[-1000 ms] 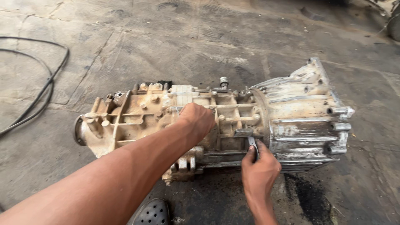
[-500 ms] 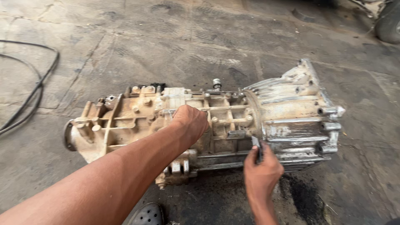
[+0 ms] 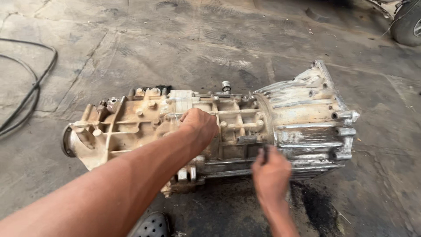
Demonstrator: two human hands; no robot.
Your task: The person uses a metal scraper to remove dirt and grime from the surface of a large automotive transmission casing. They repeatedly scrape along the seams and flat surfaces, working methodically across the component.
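Head view, looking down: showed a grimy gearbox (image 3: 210, 131) lying on its side across the middle of the concrete floor (image 3: 175, 44), with the wide bell housing out toward 3 o'clock and the narrow tail toward 9 o'clock. Found the left hand (image 3: 199, 125) planted on the middle of the casing, fingers curled shut into a loose fist against the metal, forearm coming in from 7 o'clock; could not tell whether anything sat inside that fist. Found the right hand (image 3: 271, 173) at 5 o'clock from the left, just below the seam where housing met casing, fingers pinched closed on a small dark tool (image 3: 264, 152) whose upper end touched the lower edge of the gearbox; too blurred to say what kind of tool. Compared with a moment before, changed little: left hand kept to the same spot, right hand edged slightly upward against the seam and smeared with motion, gearbox stayed put beside the dark oil stain (image 3: 313, 206) at 4 o'clock. Read as one hand steadying and the other working at that lower seam. Also noted a black cable (image 3: 30, 94) at 9 o'clock, a tyre (image 3: 408, 22) at 2 o'clock and a perforated black shoe (image 3: 151, 226) at 6 o'clock.
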